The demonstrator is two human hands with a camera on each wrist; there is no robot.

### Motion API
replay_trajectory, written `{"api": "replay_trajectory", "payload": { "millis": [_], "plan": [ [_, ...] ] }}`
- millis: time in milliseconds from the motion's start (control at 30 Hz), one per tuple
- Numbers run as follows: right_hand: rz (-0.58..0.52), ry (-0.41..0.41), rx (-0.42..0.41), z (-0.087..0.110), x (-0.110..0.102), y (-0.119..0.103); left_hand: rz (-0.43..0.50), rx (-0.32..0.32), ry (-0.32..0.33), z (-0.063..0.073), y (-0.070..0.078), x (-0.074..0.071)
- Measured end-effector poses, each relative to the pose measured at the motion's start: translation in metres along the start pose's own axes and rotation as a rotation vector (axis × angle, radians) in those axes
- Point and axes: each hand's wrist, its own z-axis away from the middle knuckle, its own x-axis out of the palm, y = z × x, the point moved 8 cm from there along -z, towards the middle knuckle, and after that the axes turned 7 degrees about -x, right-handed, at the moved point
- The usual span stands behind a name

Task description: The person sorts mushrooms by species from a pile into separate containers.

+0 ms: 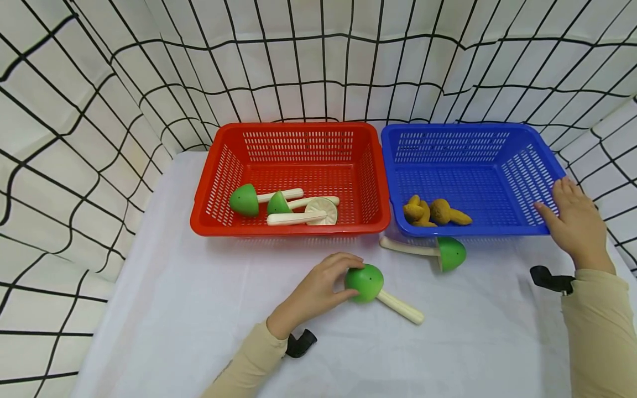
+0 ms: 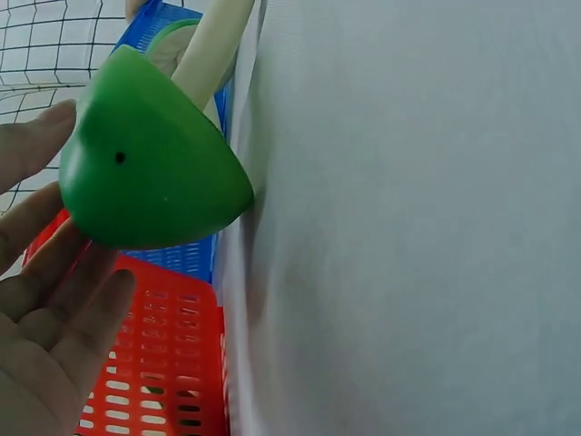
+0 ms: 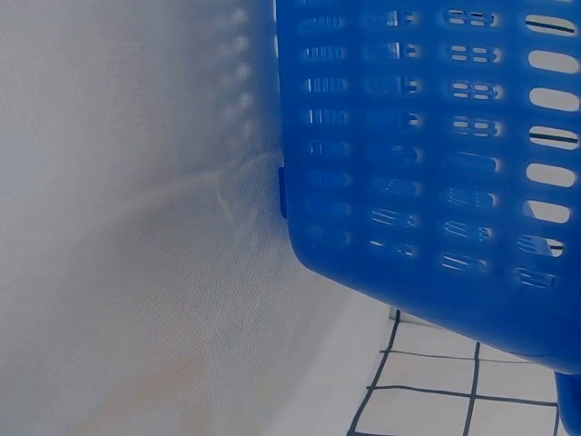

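My left hand (image 1: 322, 283) holds the green cap of a toy mushroom (image 1: 367, 283), thumb on one side and fingers on the other. Its pale stem points to the lower right; the left wrist view shows this green cap (image 2: 154, 154) close up against the fingers. My right hand (image 1: 582, 221) rests on the right rim of the blue basket (image 1: 468, 229), fingers fairly straight and thumb apart. Another green toy mushroom (image 1: 451, 254) lies on the cloth by that basket's front wall. The right wrist view shows the blue basket's wall (image 3: 427, 272), without the hand.
The red basket (image 1: 293, 228) stands left of the blue one and holds several mushrooms, among them a green-capped one (image 1: 244, 200). Mustard-brown knobbly pieces (image 1: 440, 211) lie in the blue basket. White cloth (image 1: 199, 309) covers the table; black netting (image 1: 323, 61) hangs behind and at the sides.
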Motion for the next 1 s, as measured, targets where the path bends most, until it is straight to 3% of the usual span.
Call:
{"api": "replay_trajectory", "payload": {
  "millis": [200, 567, 1000],
  "plan": [
    [-0.002, -0.006, 0.004, 0.001, 0.001, 0.001, -0.024, -0.040, -0.044, 0.000, -0.004, 0.007],
    [0.003, -0.011, 0.009, 0.000, 0.002, 0.003, -0.054, -0.045, -0.056, -0.001, -0.005, 0.011],
    [-0.003, -0.010, 0.005, 0.000, 0.002, 0.004, -0.043, -0.082, -0.115, -0.002, -0.010, 0.018]
  ]
}}
